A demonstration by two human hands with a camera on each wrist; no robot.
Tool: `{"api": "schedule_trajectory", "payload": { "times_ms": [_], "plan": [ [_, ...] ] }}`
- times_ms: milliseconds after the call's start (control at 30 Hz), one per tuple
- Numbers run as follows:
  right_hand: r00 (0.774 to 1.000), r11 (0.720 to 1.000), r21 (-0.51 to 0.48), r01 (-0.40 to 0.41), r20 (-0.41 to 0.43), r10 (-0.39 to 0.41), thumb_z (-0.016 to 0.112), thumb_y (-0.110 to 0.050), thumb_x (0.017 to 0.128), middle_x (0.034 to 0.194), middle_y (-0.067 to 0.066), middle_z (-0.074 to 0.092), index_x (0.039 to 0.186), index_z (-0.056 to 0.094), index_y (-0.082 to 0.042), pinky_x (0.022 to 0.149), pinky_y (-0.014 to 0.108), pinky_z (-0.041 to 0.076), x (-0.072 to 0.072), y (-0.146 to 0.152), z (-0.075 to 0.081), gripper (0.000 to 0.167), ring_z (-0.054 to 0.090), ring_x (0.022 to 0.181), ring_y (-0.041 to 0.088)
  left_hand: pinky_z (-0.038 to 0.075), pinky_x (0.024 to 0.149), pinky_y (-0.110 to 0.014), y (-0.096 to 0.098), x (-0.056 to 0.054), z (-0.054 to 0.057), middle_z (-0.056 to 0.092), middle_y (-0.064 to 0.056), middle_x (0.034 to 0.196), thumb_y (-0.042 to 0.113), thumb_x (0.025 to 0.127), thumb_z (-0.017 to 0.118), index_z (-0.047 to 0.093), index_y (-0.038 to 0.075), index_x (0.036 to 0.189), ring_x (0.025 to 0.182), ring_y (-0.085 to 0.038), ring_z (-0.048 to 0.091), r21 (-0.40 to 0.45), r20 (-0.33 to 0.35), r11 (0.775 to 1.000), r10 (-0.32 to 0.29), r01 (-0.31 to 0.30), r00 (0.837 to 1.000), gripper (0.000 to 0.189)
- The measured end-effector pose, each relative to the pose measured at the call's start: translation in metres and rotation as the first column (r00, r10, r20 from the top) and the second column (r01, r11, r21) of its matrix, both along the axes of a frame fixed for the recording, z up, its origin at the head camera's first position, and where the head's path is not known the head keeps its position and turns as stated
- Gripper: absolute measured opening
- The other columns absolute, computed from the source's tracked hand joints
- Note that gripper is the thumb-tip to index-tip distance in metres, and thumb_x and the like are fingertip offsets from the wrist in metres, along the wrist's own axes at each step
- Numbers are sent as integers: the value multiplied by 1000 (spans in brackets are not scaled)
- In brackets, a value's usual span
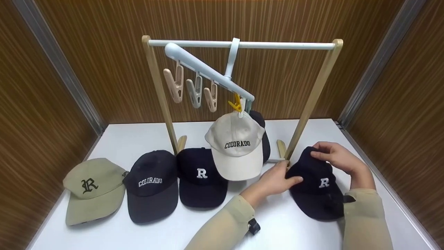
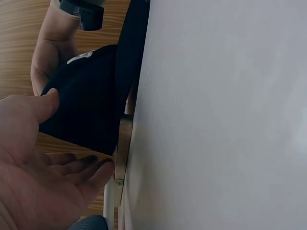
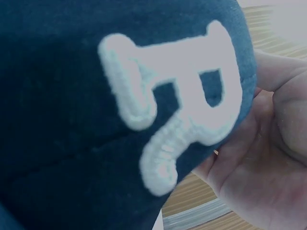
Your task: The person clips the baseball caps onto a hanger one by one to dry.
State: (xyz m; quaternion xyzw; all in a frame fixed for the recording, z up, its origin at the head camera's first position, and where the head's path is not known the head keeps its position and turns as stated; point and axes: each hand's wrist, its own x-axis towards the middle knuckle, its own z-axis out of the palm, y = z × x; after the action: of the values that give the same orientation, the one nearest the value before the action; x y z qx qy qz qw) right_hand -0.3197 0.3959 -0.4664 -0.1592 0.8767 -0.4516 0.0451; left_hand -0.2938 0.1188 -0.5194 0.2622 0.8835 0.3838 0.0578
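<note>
A navy baseball cap (image 1: 308, 180) with a white R sits at the right of the white table, its brim toward me. My right hand (image 1: 338, 158) grips the top of its crown, thumb in front and fingers behind. In the right wrist view the white R (image 3: 192, 86) fills much of the frame, with the palm (image 3: 268, 158) beyond. My left hand (image 1: 275, 178) is at the cap's left side. The left wrist view shows its thumb (image 2: 47, 106) touching the crown, while the loosely extended fingers (image 2: 79, 172) lie apart from it near the cap's lower edge.
A rack (image 1: 295, 45) carries a blue clip hanger (image 1: 211, 73). Clipped to it hang a cream COLORADO cap (image 1: 237, 139) and a dark cap (image 1: 266, 146) behind. Left on the table are an olive cap (image 1: 93, 187), a dark COLORADO cap (image 1: 151, 187) and another navy R cap (image 1: 201, 184).
</note>
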Motion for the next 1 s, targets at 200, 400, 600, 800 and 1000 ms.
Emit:
{"api": "schedule_trajectory", "payload": {
  "times_ms": [200,400,600,800,1000],
  "plan": [
    [1000,999,-25,-25,13,25,71,-17,111,96,3,74,113,72,3,80,29,56,-2,-9,2,20,68,87,16,51,109,-29,0,-1,1,69,-1,143,53,107,73,61,11,150,130,-11,65,30,-16,999,-43,44,999,61],
    [999,999,-7,-50,17,50,71,-19,111,96,5,73,112,73,2,83,30,55,-3,-14,2,20,67,88,17,54,100,-28,1,-2,1,74,4,125,50,107,73,67,14,136,114,-8,69,56,-36,997,-47,49,998,46],
    [998,998,6,-56,3,56,72,-19,110,93,4,73,109,73,1,81,29,54,-4,-19,4,20,67,86,16,55,91,-31,2,-1,4,73,5,112,49,108,72,69,16,123,103,-9,68,70,-56,997,-15,18,998,36],
    [998,998,7,-59,-14,59,71,-17,110,92,4,72,108,73,2,78,29,54,-3,-23,6,19,66,84,16,54,92,-30,2,0,9,74,6,110,47,107,73,72,18,119,104,-8,68,111,-60,994,27,-20,998,31],
    [999,999,17,-42,-23,42,73,-19,110,91,4,73,107,74,0,80,29,54,-2,-25,9,19,67,84,17,54,90,-29,0,2,13,74,7,106,44,107,75,73,18,117,98,-8,67,186,-49,982,44,-34,998,29]
  ]
}}
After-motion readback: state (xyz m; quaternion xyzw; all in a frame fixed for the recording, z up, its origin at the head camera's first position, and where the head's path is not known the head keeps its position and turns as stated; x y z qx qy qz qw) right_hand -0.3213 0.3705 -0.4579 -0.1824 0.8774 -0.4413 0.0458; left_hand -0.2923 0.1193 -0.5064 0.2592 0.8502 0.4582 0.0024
